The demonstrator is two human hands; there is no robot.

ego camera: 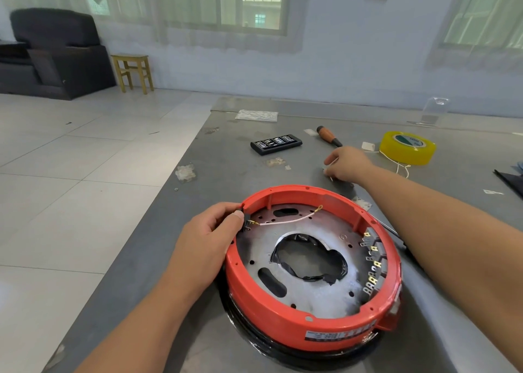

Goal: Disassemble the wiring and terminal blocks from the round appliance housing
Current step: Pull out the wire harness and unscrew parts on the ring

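The round red housing (283, 324) lies open side up on the grey table, with a metal plate (317, 296) inside. My left hand (209, 237) grips the housing's left rim, thumb against a small black switch (245, 222). A thin white wire (288, 220) with brass ends runs from that switch across the plate. A row of terminal blocks (373, 262) with brass tabs sits along the inner right wall. My right hand (348, 164) reaches beyond the housing and pinches a thin white wire piece down at the table.
Further back on the grey table (232, 157) are a black bit set case (276, 144), a wooden-handled screwdriver (328, 135) and a yellow tape roll (407, 147). A loose white wire (402, 169) lies by the tape. A small bag of parts (185, 172) sits near the left edge.
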